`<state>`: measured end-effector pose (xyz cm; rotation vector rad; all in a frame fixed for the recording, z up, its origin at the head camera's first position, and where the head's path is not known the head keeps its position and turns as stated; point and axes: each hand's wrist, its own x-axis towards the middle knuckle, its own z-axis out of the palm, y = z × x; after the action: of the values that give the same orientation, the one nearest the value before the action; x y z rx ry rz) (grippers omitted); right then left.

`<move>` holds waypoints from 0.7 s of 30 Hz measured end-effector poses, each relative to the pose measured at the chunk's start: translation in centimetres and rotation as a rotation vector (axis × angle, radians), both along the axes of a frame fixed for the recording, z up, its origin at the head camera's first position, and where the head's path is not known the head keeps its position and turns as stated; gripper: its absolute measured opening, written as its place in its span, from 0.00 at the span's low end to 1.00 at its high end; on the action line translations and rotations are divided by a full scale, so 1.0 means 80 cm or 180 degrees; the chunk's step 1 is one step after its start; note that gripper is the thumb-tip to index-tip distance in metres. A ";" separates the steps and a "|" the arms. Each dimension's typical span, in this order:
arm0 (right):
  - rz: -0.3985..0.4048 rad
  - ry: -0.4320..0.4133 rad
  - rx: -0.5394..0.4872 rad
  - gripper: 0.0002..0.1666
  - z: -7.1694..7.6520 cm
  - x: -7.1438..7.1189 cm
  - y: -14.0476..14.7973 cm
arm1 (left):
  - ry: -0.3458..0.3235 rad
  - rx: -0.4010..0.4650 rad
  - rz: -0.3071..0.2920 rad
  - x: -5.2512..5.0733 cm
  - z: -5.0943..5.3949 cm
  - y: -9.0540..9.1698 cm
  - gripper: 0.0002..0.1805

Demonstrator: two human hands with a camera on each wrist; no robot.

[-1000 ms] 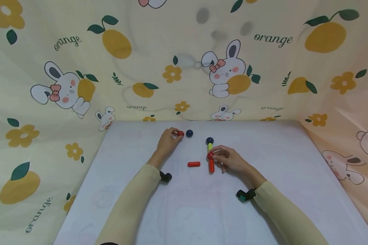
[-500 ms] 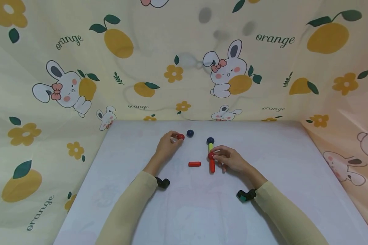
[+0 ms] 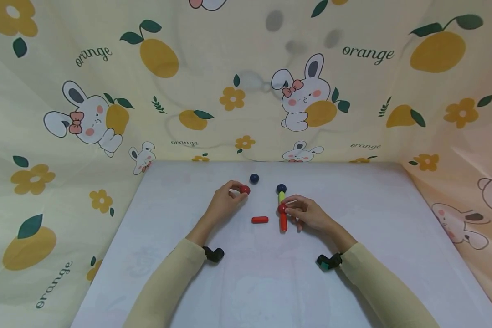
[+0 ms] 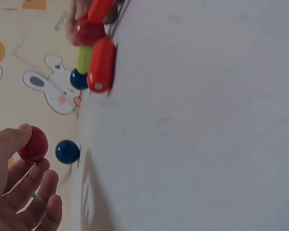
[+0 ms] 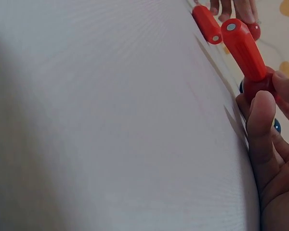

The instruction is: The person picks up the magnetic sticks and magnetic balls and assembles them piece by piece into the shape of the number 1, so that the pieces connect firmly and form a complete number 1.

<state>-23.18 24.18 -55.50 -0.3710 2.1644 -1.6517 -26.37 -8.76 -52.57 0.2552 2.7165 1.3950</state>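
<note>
My left hand [image 3: 224, 200] pinches a loose red ball [image 4: 34, 145] between thumb and fingers, a little above the table. My right hand [image 3: 310, 213] grips the red ball [image 3: 282, 208] in the middle of a joined chain. From that ball a red rod [image 5: 244, 52] sticks out toward me. On its far side a yellow-green rod [image 3: 281, 197] links it to a dark blue ball [image 3: 281, 188]. Pale round discs show at the rod ends in the wrist views, perhaps magnets. A separate red rod [image 3: 260, 220] lies crosswise on the table, left of the chain.
A second dark blue ball [image 3: 254, 178] lies near the back of the white table [image 3: 250, 282], beyond my left hand. Behind the table hangs a cream curtain [image 3: 213, 68] printed with rabbits and oranges. Each wrist wears a small black camera [image 3: 215, 254].
My left hand has drawn the loose red ball back toward me and slightly right, away from the lone blue ball. The right hand and the chain have stayed put.
</note>
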 end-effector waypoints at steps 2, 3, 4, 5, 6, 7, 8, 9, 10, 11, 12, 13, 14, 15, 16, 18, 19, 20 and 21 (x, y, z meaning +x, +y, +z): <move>-0.0004 -0.0012 -0.0001 0.23 0.000 0.000 0.001 | -0.0015 0.0026 -0.0054 0.007 0.003 0.002 0.19; -0.0005 -0.0015 -0.0004 0.23 0.000 0.000 0.000 | -0.0011 0.0022 -0.0076 0.010 0.004 0.002 0.19; -0.0004 -0.0015 -0.0007 0.24 0.001 0.000 0.000 | -0.0010 0.0015 -0.0089 0.013 0.005 0.003 0.20; 0.0000 -0.0017 -0.0015 0.24 0.001 0.001 0.000 | -0.0010 0.0014 -0.0101 0.016 0.005 0.004 0.20; 0.0002 -0.0018 -0.0022 0.24 0.002 0.002 0.000 | -0.0014 0.0010 -0.0109 0.019 0.004 0.004 0.20; 0.0003 -0.0018 -0.0030 0.24 0.003 0.002 0.000 | -0.0020 0.0010 -0.0111 0.022 0.004 0.005 0.20; 0.0010 -0.0012 -0.0031 0.24 0.003 0.002 0.000 | -0.0020 0.0013 -0.0121 0.024 0.004 0.006 0.21; 0.0017 -0.0007 -0.0033 0.24 0.004 0.002 0.000 | -0.0017 0.0016 -0.0130 0.027 0.004 0.006 0.21; 0.0020 -0.0006 -0.0036 0.24 0.004 0.002 0.000 | -0.0019 0.0027 -0.0141 0.029 0.004 0.006 0.21; 0.0025 0.0001 -0.0038 0.24 0.004 0.002 0.000 | -0.0019 0.0039 -0.0156 0.032 0.005 0.007 0.21; 0.0033 0.0011 -0.0034 0.24 0.004 0.001 0.000 | -0.0025 0.0042 -0.0167 0.035 0.006 0.007 0.21; 0.0033 0.0018 -0.0035 0.24 0.003 0.001 0.000 | -0.0031 0.0040 -0.0178 0.037 0.007 0.007 0.21; 0.0033 0.0028 -0.0029 0.24 0.003 0.001 0.000 | -0.0038 0.0039 -0.0199 0.040 0.008 0.007 0.22; 0.0028 0.0032 -0.0025 0.24 0.003 0.001 0.000 | -0.0051 0.0042 -0.0214 0.043 0.009 0.008 0.22; 0.0024 0.0037 -0.0010 0.24 0.003 0.000 0.000 | -0.0063 0.0040 -0.0233 0.045 0.010 0.008 0.22; 0.0023 0.0046 0.0017 0.24 0.002 0.000 -0.001 | -0.0090 0.0039 -0.0277 0.051 0.012 0.009 0.23; 0.0015 0.0042 0.0024 0.25 0.002 0.001 -0.001 | -0.0099 0.0047 -0.0309 0.053 0.013 0.010 0.22; 0.0014 0.0044 0.0035 0.25 0.002 0.001 -0.001 | -0.0103 0.0054 -0.0342 0.056 0.013 0.011 0.22; 0.0012 0.0043 0.0038 0.25 0.002 0.001 -0.001 | -0.0109 0.0054 -0.0370 0.058 0.014 0.013 0.22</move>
<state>-23.10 24.10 -55.33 -0.3835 2.1809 -1.6382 -21.72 -7.75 -51.45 0.3804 2.6175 1.3787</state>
